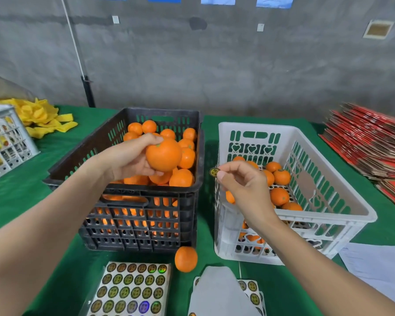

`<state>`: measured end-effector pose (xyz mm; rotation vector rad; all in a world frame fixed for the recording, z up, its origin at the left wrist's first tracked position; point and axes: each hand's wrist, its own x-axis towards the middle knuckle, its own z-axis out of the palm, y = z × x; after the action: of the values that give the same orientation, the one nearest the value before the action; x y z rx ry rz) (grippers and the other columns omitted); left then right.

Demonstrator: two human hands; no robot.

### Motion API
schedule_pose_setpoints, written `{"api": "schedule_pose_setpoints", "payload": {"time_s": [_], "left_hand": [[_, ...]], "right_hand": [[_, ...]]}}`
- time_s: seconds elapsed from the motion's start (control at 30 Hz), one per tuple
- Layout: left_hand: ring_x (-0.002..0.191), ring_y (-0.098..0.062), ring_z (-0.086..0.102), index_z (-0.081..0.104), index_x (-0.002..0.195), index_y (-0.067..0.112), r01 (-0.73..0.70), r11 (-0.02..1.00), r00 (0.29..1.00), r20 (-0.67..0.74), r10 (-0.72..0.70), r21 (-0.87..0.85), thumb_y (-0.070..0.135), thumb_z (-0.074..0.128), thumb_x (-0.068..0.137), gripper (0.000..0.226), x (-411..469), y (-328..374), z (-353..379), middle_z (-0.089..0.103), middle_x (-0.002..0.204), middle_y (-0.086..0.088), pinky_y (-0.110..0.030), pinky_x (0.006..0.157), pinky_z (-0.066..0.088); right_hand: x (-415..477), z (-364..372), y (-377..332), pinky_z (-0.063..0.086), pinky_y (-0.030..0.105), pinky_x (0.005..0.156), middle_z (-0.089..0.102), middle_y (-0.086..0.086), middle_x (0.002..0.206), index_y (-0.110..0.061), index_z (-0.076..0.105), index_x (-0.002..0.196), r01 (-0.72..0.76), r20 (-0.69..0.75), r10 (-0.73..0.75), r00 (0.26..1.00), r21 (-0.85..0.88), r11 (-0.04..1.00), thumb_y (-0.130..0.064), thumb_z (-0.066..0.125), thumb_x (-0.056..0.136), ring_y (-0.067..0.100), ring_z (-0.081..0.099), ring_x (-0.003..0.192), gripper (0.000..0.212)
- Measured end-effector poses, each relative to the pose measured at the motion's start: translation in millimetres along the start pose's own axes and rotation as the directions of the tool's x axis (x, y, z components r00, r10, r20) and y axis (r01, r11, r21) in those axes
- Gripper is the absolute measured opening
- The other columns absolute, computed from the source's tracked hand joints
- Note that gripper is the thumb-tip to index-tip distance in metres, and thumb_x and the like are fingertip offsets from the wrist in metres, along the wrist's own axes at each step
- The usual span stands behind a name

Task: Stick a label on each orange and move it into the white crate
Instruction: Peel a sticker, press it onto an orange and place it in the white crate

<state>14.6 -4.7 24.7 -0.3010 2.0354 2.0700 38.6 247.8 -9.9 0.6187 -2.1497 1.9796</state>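
Hands, two: the left hand [128, 156] is gripping an orange [163, 153] over the black crate [146, 195]. The right hand [244, 185] is pinching a label [214, 172] just beside that orange, hovering over the white crate [342, 218]. Label sheets [130, 290] are lying below both hands on the tabletop [21, 185].

One wide-angle view, from a camera worn on the person's head. It looks forward and down across a green-covered counter [21, 201] toward a grey wall [214, 65] at 12 o'clock. The camera is close to the work: both forearms enter from the bottom corners. The left hand [123, 158], gripping an orange [163, 153], and the right hand [244, 185], pinching a small round label [214, 172], meet near the centre. A black crate [135, 226] lies just toward 9 o'clock of centre and a white crate [328, 218] toward 3 o'clock. Sticker sheets [130, 290] are cut off at 6 o'clock.
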Motion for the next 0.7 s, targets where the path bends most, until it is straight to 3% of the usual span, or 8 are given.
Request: {"api": "schedule_pose_setpoints", "payload": {"time_s": [0.1,0.17,0.23,0.33,0.43,0.53,0.6,0.7], "left_hand": [[0.086,-0.027,0.069,0.046,0.135,0.023,-0.023,0.986,0.996,0.084,0.038,-0.163,0.053,0.060,0.071,0.072,-16,0,25,0.065,0.122,-0.016,-0.031,0.058,0.053],[0.063,-0.022,0.066,0.052,0.127,0.023,0.023,0.981,0.994,0.112,-0.001,-0.193,0.062,0.056,0.070,0.069,-24,-4,46,0.071,0.103,-0.013,-0.024,0.047,0.048],[0.040,-0.015,0.051,0.057,0.117,0.016,0.069,0.985,0.990,0.131,-0.048,-0.156,0.071,0.045,0.075,0.070,-27,-9,62,0.071,0.077,-0.012,-0.017,0.037,0.036],[0.032,-0.012,0.038,0.058,0.114,0.008,0.086,0.990,0.990,0.120,-0.073,-0.113,0.075,0.027,0.085,0.080,-26,-14,77,0.067,0.069,-0.015,-0.013,0.033,0.024],[0.033,-0.012,0.036,0.054,0.125,0.000,0.082,0.995,0.992,0.097,-0.077,-0.057,0.079,0.024,0.083,0.094,-23,-20,87,0.064,0.076,-0.019,-0.012,0.033,0.024],[0.033,-0.013,0.036,0.057,0.115,0.006,0.072,0.997,0.992,0.109,-0.067,-0.035,0.080,0.025,0.081,0.087,-23,-24,95,0.061,0.072,-0.017,-0.013,0.033,0.024],[0.034,-0.012,0.036,0.057,0.106,0.013,0.069,0.997,0.991,0.120,-0.066,-0.020,0.080,0.027,0.079,0.078,-24,-26,100,0.060,0.066,-0.012,-0.014,0.032,0.024],[0.034,-0.012,0.038,0.055,0.102,0.011,0.080,0.997,0.989,0.124,-0.079,0.003,0.082,0.033,0.065,0.083,-24,-27,102,0.059,0.069,-0.013,-0.015,0.032,0.024]], "right_hand": [[-1,1,-9,0.049,0.014,0.073,0.065,-0.008,0.084,-0.020,0.064,0.078,0.005,0.085,-0.006,0.996,0.017,1.000,-0.001,0.062,0.086,0.002,0.059,0.079,0.020],[-2,1,-17,0.048,0.013,0.076,0.065,-0.003,0.098,-0.018,0.064,0.077,0.010,0.165,-0.017,0.986,0.043,0.999,0.001,0.061,0.086,-0.001,0.059,0.089,0.021],[-2,0,-25,0.047,0.011,0.077,0.061,0.005,0.107,-0.015,0.063,0.076,0.017,0.216,-0.027,0.976,0.050,0.999,0.003,0.061,0.085,-0.003,0.057,0.092,0.020],[-2,-5,-32,0.045,0.009,0.077,0.055,0.005,0.117,-0.016,0.063,0.074,0.007,0.237,-0.007,0.971,-0.001,1.000,0.000,0.061,0.086,-0.009,0.053,0.097,0.020],[-1,-9,-32,0.047,0.022,0.088,0.052,-0.005,0.120,-0.021,0.063,0.073,0.016,0.246,0.008,0.969,-0.097,0.995,-0.006,0.062,0.087,-0.003,0.049,0.110,0.020],[-2,-9,-31,0.045,0.041,0.094,0.051,-0.011,0.114,-0.022,0.062,0.074,0.042,0.230,0.006,0.973,-0.202,0.978,-0.010,0.063,0.087,0.007,0.050,0.112,0.019],[-2,-8,-29,0.044,0.044,0.095,0.050,-0.010,0.111,-0.022,0.062,0.074,0.064,0.223,-0.005,0.975,-0.258,0.964,-0.010,0.063,0.087,0.009,0.049,0.111,0.018],[-3,-11,-29,0.043,0.043,0.097,0.050,-0.005,0.112,-0.025,0.059,0.072,0.099,0.227,-0.025,0.974,-0.323,0.941,-0.010,0.062,0.088,0.010,0.049,0.110,0.022]]}}
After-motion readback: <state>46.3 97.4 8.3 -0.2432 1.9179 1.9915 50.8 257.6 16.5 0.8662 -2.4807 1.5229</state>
